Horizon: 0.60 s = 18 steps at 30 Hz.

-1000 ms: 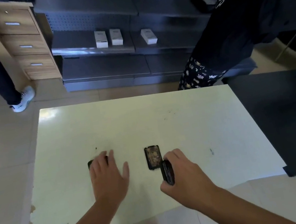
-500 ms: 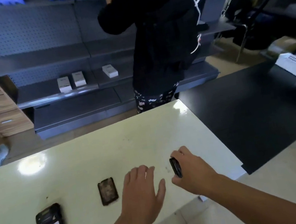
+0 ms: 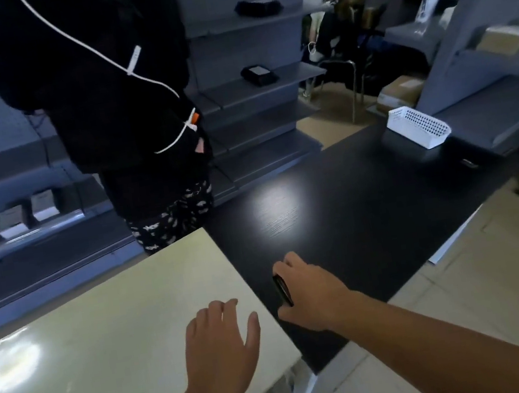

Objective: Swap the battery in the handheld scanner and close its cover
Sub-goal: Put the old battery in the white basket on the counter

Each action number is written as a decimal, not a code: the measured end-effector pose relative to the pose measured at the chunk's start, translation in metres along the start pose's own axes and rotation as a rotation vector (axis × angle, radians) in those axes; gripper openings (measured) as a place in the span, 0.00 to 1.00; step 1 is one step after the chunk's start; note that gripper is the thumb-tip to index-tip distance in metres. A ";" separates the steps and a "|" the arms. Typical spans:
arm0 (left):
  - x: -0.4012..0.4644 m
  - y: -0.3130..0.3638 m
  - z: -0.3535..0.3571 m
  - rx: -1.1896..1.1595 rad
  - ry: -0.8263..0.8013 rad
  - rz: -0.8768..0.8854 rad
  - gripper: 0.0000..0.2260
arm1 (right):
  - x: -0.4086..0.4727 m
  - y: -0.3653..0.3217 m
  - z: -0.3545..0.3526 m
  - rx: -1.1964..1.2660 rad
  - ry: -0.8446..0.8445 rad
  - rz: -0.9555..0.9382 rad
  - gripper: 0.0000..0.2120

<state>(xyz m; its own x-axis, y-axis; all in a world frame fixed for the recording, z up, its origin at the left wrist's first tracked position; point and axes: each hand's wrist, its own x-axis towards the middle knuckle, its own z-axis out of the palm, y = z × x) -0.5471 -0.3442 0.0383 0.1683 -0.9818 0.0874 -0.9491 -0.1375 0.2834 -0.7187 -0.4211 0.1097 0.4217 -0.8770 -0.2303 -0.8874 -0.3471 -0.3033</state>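
Note:
My right hand [image 3: 314,293] is shut on a slim black battery [image 3: 283,291], held edge-on above the black table [image 3: 355,208] near its left edge. My left hand [image 3: 220,342] hovers open, fingers spread, over the right end of the pale yellow table [image 3: 104,339], holding nothing. The handheld scanner and its loose cover are out of view to the left.
A person in dark clothes [image 3: 106,95] with a white cable stands just beyond the two tables. A white perforated basket [image 3: 417,127] sits at the black table's far right. Grey shelving [image 3: 252,95] with small boxes runs behind. A seated person [image 3: 336,24] is at the back.
The view has swung right, so the scanner and cover have left the frame. My right hand has carried the battery from the pale table over onto the black table; my left hand followed.

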 end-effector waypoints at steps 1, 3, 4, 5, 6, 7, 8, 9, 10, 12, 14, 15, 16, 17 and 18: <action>0.011 0.016 0.006 0.004 -0.009 0.008 0.25 | 0.004 0.019 -0.006 0.008 0.000 0.002 0.23; 0.037 0.049 0.020 0.012 -0.020 0.034 0.26 | 0.014 0.057 -0.017 0.013 -0.005 0.005 0.22; 0.052 0.065 0.028 0.008 -0.017 0.048 0.26 | 0.021 0.077 -0.023 0.009 -0.012 0.008 0.21; 0.067 0.081 0.038 -0.002 -0.013 0.057 0.26 | 0.028 0.096 -0.029 0.002 -0.019 0.013 0.21; 0.083 0.097 0.048 -0.016 -0.003 0.061 0.26 | 0.036 0.116 -0.035 -0.009 -0.024 0.019 0.20; 0.099 0.113 0.059 -0.029 0.007 0.064 0.26 | 0.044 0.135 -0.041 -0.023 -0.024 0.025 0.20; 0.115 0.129 0.069 -0.043 0.010 0.068 0.25 | 0.051 0.155 -0.049 -0.035 -0.024 0.034 0.20; 0.130 0.146 0.079 -0.059 -0.005 0.068 0.25 | 0.059 0.174 -0.056 -0.042 -0.024 0.047 0.20; 0.144 0.162 0.088 -0.075 -0.020 0.069 0.24 | 0.066 0.193 -0.064 -0.046 -0.029 0.060 0.19; 0.166 0.196 0.102 -0.094 -0.048 0.086 0.23 | 0.077 0.234 -0.080 -0.050 -0.035 0.082 0.20; 0.186 0.230 0.112 -0.095 -0.069 0.104 0.24 | 0.086 0.275 -0.097 -0.051 -0.027 0.102 0.20; 0.196 0.247 0.115 -0.096 -0.073 0.112 0.25 | 0.090 0.294 -0.105 -0.048 -0.024 0.110 0.21; 0.205 0.263 0.119 -0.092 -0.069 0.127 0.26 | 0.095 0.314 -0.113 -0.042 -0.023 0.118 0.21; 0.215 0.280 0.125 -0.080 -0.068 0.143 0.26 | 0.099 0.334 -0.120 -0.037 -0.021 0.124 0.21; 0.224 0.296 0.130 -0.069 -0.061 0.154 0.27 | 0.104 0.354 -0.126 -0.036 -0.019 0.125 0.21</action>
<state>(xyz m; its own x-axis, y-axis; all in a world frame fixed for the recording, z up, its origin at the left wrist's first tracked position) -0.8249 -0.6221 0.0174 0.0044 -0.9970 0.0777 -0.9416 0.0220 0.3361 -1.0127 -0.6769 0.0953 0.3103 -0.9078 -0.2820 -0.9394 -0.2472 -0.2377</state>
